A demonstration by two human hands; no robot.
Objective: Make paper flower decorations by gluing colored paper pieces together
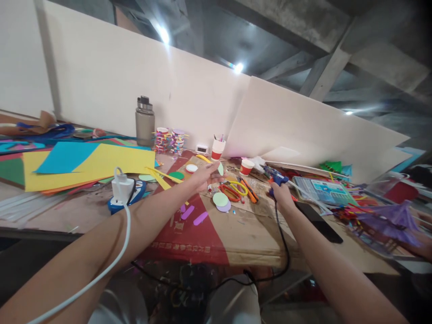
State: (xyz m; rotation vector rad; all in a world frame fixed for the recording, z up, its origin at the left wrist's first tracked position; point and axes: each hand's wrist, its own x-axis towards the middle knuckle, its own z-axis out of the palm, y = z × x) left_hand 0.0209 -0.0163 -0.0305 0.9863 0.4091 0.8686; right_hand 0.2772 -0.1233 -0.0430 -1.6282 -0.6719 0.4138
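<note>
My left hand (pixel 206 177) reaches over the middle of the table, its fingers closed on a pale green paper circle (pixel 221 168) held edge-up. In my right hand (pixel 283 197) is a blue glue gun (pixel 278 178), its black cord hanging down past the table edge. Between the hands lie yellow-handled scissors (pixel 240 188), red-handled scissors (pixel 230 193) and an orange cutter (pixel 252 194). Nearer me, another pale green circle (pixel 220 199) overlaps a lilac circle (pixel 224 207). Purple paper strips (pixel 200 218) lie on the red part of the cardboard.
Two decorated cups (pixel 177 140), a grey bottle (pixel 145 121) and a paper cup with pens (pixel 218 148) stand along the back. Coloured sheets (pixel 91 164) and a plugged power strip (pixel 123 195) are left. A black phone-like slab (pixel 319 222) lies right, near another person's hand (pixel 424 240) by a purple paper roof.
</note>
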